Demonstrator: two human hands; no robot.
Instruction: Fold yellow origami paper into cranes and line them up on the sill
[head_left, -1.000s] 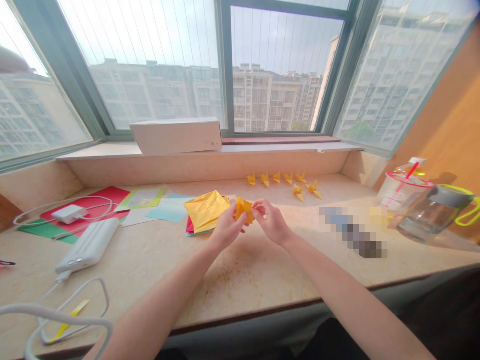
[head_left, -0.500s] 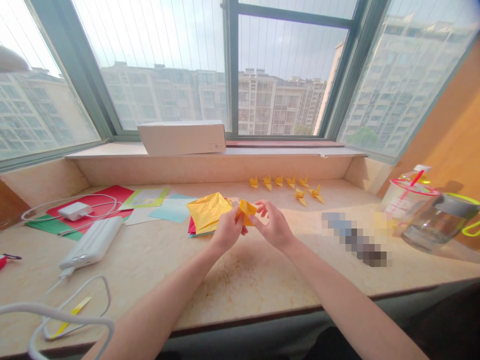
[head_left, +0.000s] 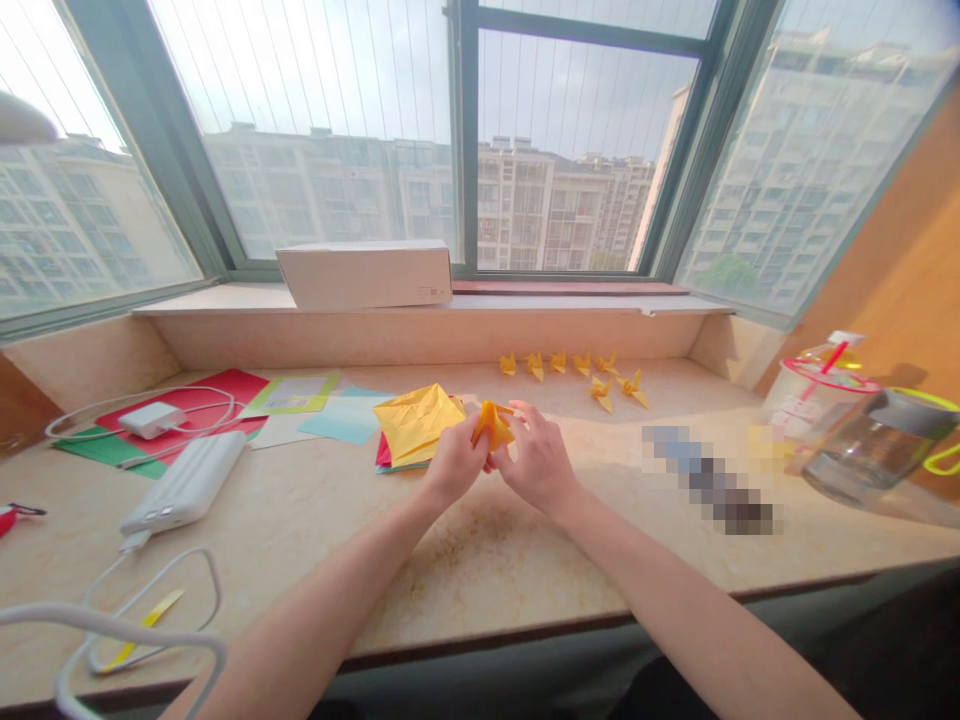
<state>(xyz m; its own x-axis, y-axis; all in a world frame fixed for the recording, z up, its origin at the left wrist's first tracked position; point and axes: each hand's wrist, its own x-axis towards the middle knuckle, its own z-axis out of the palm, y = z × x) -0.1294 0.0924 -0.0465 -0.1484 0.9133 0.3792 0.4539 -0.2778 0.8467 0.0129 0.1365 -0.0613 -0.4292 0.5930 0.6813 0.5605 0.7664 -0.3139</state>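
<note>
Over stone counter [head_left: 487, 575], hands [head_left: 454, 462] [head_left: 537, 465] pinch upward-pointing orange origami [head_left: 491, 425].

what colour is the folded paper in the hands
The folded paper is golden orange, head view.

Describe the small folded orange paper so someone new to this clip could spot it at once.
On the marble counter below the window, two hands meet near the middle: the left hand and right hand pinch the folded orange paper between them. It is held up, smaller than the crumpled yellow sheet beside it.
</note>
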